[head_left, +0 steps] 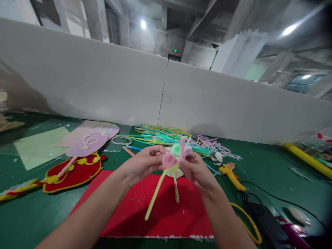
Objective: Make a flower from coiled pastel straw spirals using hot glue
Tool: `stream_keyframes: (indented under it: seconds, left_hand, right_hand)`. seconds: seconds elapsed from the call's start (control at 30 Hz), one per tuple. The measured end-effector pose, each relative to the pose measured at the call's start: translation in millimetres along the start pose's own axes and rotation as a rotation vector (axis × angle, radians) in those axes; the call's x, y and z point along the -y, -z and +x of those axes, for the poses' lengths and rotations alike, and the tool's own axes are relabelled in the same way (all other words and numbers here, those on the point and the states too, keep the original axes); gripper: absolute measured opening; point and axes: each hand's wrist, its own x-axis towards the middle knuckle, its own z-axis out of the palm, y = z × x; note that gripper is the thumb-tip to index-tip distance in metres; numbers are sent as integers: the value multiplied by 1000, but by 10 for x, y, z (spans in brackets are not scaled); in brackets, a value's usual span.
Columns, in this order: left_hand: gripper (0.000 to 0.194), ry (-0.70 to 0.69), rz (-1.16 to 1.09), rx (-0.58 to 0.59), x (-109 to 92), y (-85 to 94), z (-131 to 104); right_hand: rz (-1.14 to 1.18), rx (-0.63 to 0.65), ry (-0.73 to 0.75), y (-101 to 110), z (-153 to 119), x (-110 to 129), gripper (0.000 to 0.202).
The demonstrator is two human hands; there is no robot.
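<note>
Above the red mat, my two hands hold a small bouquet-like craft [169, 160] made of fuzzy pipe cleaners. It has a pink coil and a mint-green coil, with pink and lilac loops on its right side. My left hand [144, 162] pinches it from the left, beside the pink coil. On the other side my right hand [196, 169] has its fingers closed around the loops; its fingertips are partly hidden. A yellow pipe cleaner [156, 193] hangs down to the left. A twisted multicoloured stem [176, 192] points downward below the coils.
Beneath lies the red mat [155, 221] on a green table. Loose pipe cleaners [160, 136] are heaped behind my hands. At right are an orange glue gun [233, 176], its black cord and a yellow hoop [250, 223]. Red [75, 174] and lilac [86, 145] crafts lie left; a white partition [116, 79] stands behind.
</note>
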Motion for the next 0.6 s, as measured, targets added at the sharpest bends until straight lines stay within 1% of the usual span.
stream_keyframes:
  seconds: [0.17,0.37,0.47,0.6]
  left_hand:
    - [23,-101,35,7,50,-98,24]
    - [27,-146,107,18,112,-194,4]
    - [24,-183,178,7,112,-235,-29]
    - [18,-290,274,8,93,-264,-55]
  right_hand:
    - [34,-27,9,6,18,-9,20]
    - [-1,-28,27,29,6,15,25]
    - [12,-21,27,33,1,28,23]
    - [32,23,22,55,15,23,24]
